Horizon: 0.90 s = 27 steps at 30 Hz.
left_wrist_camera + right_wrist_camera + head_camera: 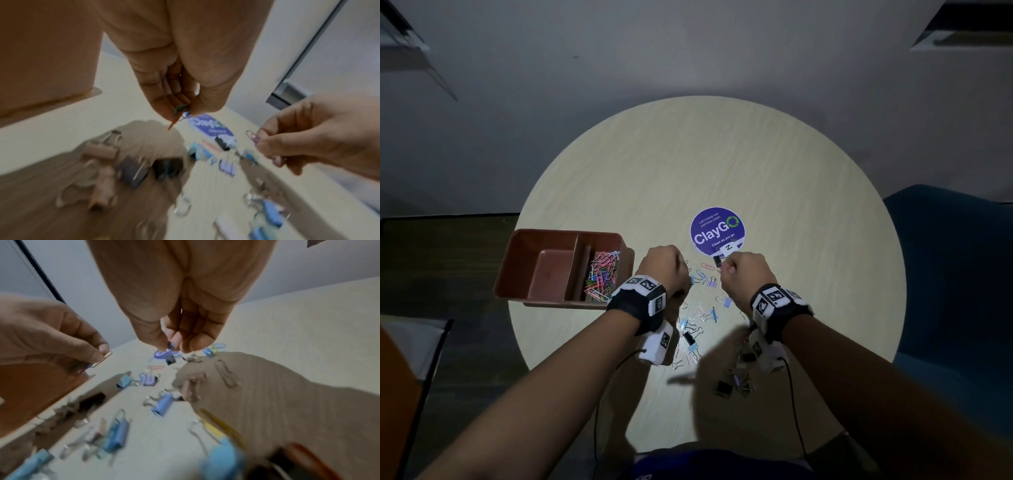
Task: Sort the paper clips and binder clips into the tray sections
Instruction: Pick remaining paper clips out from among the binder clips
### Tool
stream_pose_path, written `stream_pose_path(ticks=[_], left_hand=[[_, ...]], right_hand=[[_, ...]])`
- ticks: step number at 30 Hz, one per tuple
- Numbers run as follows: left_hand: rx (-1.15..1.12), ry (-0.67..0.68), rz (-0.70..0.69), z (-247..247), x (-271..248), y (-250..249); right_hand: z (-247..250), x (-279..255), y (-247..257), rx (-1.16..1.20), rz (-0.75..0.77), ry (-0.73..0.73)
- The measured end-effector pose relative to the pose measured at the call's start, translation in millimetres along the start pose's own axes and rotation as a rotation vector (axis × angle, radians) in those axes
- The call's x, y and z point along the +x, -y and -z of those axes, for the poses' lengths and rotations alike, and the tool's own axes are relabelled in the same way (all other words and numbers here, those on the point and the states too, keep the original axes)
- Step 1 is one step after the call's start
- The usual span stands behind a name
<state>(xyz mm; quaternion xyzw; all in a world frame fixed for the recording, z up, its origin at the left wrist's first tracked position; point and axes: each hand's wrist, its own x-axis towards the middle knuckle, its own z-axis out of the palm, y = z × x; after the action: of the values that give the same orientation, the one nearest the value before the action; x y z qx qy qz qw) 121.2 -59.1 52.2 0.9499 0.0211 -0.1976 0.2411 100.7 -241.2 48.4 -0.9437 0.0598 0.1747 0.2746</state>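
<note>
A brown two-section tray point(541, 240) stands at the table's left; its narrow right section holds a heap of coloured paper clips point(602, 277), and its wide left section shows nothing. My left hand point(185, 112) hovers above the table and pinches a few paper clips point(179, 113), green, orange and blue. Just to its right, my right hand point(171, 347) pinches a purple-blue paper clip point(170, 344). Below both hands lie several loose binder clips, blue point(162, 404) and black point(689, 337), and stray paper clips point(707, 266).
A round purple ClayGo sticker point(717, 231) lies on the pale round table point(688, 164) just beyond my hands. A blue chair point(955, 274) stands at the right. More binder clips point(726, 389) sit in shadow near the front edge.
</note>
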Motion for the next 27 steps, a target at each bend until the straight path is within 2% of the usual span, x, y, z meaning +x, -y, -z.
stream_pose_path(ticks=[2,8,11,15,21,27], left_hand=[[-0.043,-0.089,-0.014,20.7,-6.4,0.9],[-0.123,-0.316,0.092,81.6,-32.7,42.3],[-0.084,-0.312,0.152,98.5,-44.2,67.2],[-0.017,-0.265,0.154,108.2,-49.9,93.7],[-0.045,-0.272,0.132,110.3,-52.8,105.2],[-0.042,-0.28,0.009,103.9,-59.1,81.7]], right_hand=[[-0.1,-0.5,18.2,0.054,0.046,-0.022],[-21.6,-0.9,97.2,0.251,0.186,-0.014],[-35.5,-1.8,135.5,0.283,0.241,0.013],[-52.3,-2.2,166.2,0.246,0.257,0.062],[-56.9,1.1,155.9,0.215,0.232,0.025],[-39.1,1.3,97.3,0.258,0.087,-0.066]])
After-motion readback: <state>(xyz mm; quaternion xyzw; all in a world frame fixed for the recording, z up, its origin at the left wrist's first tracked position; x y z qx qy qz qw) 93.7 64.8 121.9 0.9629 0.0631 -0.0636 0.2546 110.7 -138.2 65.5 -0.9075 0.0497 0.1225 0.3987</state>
